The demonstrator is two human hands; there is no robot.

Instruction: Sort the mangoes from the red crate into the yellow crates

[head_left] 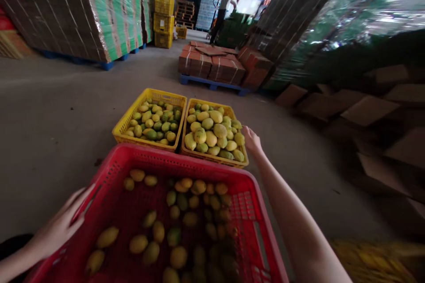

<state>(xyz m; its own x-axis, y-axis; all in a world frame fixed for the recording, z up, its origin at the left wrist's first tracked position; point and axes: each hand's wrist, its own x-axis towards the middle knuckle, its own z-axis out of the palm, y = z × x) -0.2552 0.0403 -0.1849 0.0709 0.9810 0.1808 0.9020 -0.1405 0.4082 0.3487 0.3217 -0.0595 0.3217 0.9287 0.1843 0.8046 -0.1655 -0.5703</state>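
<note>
A red plastic crate [212,166] fills the near view, with yellow-green lemons [179,256] spread loosely over its floor. My left hand [68,221] is at the crate's left side, fingers hooked at the handle slot. Beyond the red crate stand two yellow crates side by side. The left yellow crate [123,123] holds smaller, greener lemons [157,124]. Larger, paler lemons [210,135] are heaped above the rim of the right yellow crate [229,163]. My right hand [253,139] reaches to that crate's right edge, fingers extended beside the outermost lemons; contact is unclear.
Flattened brown cartons [212,68] lie stacked on a blue pallet ahead. Tall wrapped stacks [116,9] rise on the left. Loose cardboard [372,115] is piled at right. Yellow crates [164,22] are stacked farther back, and a person [227,0] stands behind the cartons.
</note>
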